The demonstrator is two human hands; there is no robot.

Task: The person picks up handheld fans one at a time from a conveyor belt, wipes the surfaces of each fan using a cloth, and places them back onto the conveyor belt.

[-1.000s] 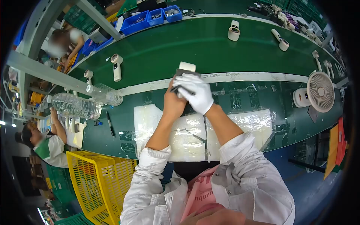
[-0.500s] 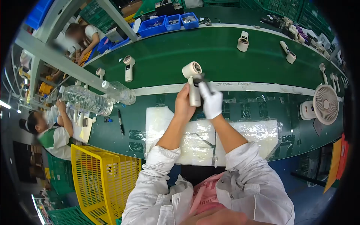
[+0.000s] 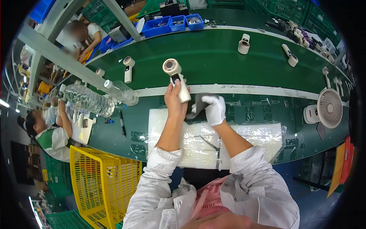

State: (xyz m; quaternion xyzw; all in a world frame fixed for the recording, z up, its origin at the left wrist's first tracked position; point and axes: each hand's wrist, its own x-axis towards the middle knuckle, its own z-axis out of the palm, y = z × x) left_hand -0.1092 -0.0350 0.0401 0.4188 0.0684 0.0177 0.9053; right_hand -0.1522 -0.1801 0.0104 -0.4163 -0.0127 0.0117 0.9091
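My left hand (image 3: 175, 100), bare, is wrapped round the handle of a cream handheld fan (image 3: 183, 90), its round head tilted up to the left over the green belt. My right hand (image 3: 215, 110) wears a white glove and pinches a dark grey cloth (image 3: 199, 104), which hangs to the left of the fingers, near the lower end of the fan's handle. The two hands are apart. Beneath them lie white foam sheets (image 3: 198, 143) under clear film on the green table (image 3: 110, 137).
More handheld fans (image 3: 128, 72) lie on the green belt (image 3: 213, 65). Water bottles (image 3: 89, 100) and a black pen (image 3: 122, 124) are at left, a larger fan (image 3: 329, 108) at right. A yellow crate (image 3: 87, 183) stands lower left. Two co-workers sit at left.
The fan and my left hand have moved left, and the fan now tilts left. My right hand has come away from the fan with the cloth, which hangs lower.
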